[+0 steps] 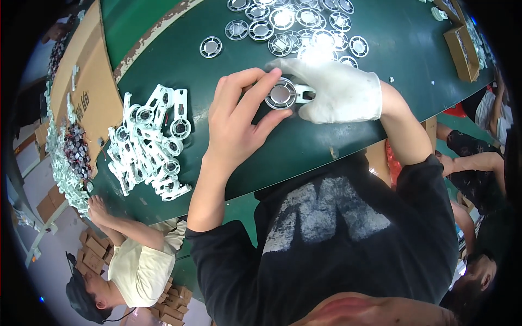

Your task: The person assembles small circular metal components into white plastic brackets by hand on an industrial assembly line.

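Note:
Between my two hands is a white fan housing (304, 95) with a round silver grille cover (281, 94) on its head. My bare left hand (239, 117) pinches the round head at its rim, thumb below and fingers above. The white-gloved right hand (342, 92) is closed around the handle side, and its palm hides part of the housing. Beyond my hands lies a spread of round silver grille covers (261, 30), some overlapping. To the left of my left hand is a heap of white fan housings (147, 146) with round ends.
Cardboard (89, 92) edges the left side of the green table (217, 70), beside a pile of small dark parts (78, 149). An open carton (461, 51) stands at the far right. A co-worker in a cream shirt (138, 266) sits at lower left; others are at right.

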Demonstrator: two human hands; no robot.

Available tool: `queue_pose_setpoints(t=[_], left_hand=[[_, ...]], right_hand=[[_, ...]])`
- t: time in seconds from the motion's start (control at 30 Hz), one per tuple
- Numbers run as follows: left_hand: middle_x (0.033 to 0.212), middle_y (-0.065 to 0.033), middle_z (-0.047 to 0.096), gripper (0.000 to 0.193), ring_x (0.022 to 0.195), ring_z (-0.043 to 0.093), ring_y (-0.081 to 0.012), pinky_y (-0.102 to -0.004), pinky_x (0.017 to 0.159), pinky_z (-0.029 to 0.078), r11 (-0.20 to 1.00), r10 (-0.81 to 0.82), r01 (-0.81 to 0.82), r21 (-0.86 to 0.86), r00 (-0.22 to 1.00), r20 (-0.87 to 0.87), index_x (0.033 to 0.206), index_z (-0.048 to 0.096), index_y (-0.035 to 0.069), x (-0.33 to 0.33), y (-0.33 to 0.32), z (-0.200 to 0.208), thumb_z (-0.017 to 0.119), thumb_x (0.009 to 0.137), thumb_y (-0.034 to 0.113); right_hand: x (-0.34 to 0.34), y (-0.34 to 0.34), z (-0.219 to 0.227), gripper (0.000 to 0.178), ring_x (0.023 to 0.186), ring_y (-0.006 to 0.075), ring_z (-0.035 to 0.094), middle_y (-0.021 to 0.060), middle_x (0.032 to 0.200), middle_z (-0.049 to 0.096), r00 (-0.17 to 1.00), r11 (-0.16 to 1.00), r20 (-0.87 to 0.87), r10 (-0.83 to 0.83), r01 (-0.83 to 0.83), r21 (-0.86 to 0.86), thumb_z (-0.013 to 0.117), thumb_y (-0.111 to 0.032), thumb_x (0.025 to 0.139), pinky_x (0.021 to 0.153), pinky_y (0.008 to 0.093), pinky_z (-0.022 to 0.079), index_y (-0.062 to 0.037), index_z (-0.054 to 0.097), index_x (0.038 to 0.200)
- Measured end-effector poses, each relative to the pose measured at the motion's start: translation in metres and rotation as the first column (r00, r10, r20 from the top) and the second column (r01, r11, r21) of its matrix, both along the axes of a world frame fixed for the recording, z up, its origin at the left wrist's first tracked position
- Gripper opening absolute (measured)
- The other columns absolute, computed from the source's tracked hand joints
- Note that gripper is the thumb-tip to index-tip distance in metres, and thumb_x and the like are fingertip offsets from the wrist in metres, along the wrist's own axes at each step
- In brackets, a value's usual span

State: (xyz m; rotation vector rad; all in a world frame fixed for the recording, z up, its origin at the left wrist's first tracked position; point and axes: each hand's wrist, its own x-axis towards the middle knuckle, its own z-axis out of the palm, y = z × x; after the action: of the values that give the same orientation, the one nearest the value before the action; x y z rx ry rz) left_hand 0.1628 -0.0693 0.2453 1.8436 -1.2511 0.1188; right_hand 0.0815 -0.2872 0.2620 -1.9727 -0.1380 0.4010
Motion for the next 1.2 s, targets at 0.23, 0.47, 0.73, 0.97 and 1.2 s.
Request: queue_pose_setpoints(t=[0.23, 0.47, 0.73, 0.97, 1.2], left_hand=[[0.116, -0.0069, 0.065, 0.059, 0.098, 0.064, -0.0259, -0.0349, 0.080, 0.056, 0.998, -0.055, 0.051, -0.022, 0.979, -0.195, 0.122, 0.070, 0.007, 0.003, 0.000, -0.009, 0.087, 0.066, 0.007], [0.123, -0.0121, 0.069, 0.053, 0.103, 0.069, -0.0288, -0.0360, 0.087, 0.057, 0.993, -0.111, 0.117, 0.012, 0.970, -0.217, 0.123, 0.069, 0.004, 0.002, 0.004, -0.009, 0.082, 0.071, 0.003], [0.119, -0.0156, 0.071, 0.052, 0.105, 0.069, -0.0344, -0.0404, 0.089, 0.058, 0.979, -0.183, 0.197, -0.054, 0.963, 0.199, 0.120, 0.068, -0.003, 0.010, 0.003, -0.003, 0.074, 0.069, -0.005], [0.130, -0.0213, 0.067, 0.051, 0.117, 0.066, -0.0343, -0.0394, 0.100, 0.052, 0.963, -0.209, 0.100, -0.251, 0.865, -0.457, 0.131, 0.061, -0.004, -0.011, 0.000, -0.004, 0.074, 0.082, 0.005], [0.124, -0.0209, 0.070, 0.032, 0.110, 0.070, -0.0276, -0.0323, 0.093, 0.055, 0.964, -0.147, 0.011, -0.265, 0.854, -0.499, 0.114, 0.068, -0.006, -0.015, -0.002, -0.012, 0.079, 0.087, 0.007]], right_hand=[[0.002, 0.008, 0.002, 0.076, 0.080, 0.0293, 0.066, 0.0245, 0.101, 0.067, 0.999, 1.000, 0.034, -0.006, 0.007, -0.011, 0.062, 0.000, 0.078, 0.071, 0.0365, 0.053, 0.0075, 0.037, 0.150], [-0.002, 0.013, -0.002, 0.077, 0.095, 0.0365, 0.070, 0.0312, 0.116, 0.066, 0.994, 0.999, 0.101, -0.042, 0.043, -0.006, 0.067, -0.009, 0.083, 0.082, 0.0416, 0.054, 0.0059, 0.036, 0.151], [0.007, 0.020, 0.016, 0.059, 0.088, 0.0402, 0.071, 0.0227, 0.089, 0.072, 0.997, 0.974, -0.073, -0.004, -0.013, -0.228, 0.060, -0.055, 0.095, 0.081, 0.0457, 0.055, 0.0005, 0.067, 0.112], [0.003, 0.027, 0.002, 0.044, 0.080, 0.0372, 0.071, 0.0158, 0.084, 0.072, 0.992, 0.973, 0.122, -0.018, 0.046, -0.228, 0.063, -0.049, 0.094, 0.076, 0.0458, 0.056, -0.0075, 0.067, 0.108], [-0.003, 0.037, -0.007, 0.032, 0.065, 0.0324, 0.070, 0.0100, 0.072, 0.070, 0.926, 0.861, 0.375, 0.047, 0.152, -0.484, 0.066, -0.038, 0.090, 0.058, 0.0447, 0.056, -0.0107, 0.067, 0.106]])
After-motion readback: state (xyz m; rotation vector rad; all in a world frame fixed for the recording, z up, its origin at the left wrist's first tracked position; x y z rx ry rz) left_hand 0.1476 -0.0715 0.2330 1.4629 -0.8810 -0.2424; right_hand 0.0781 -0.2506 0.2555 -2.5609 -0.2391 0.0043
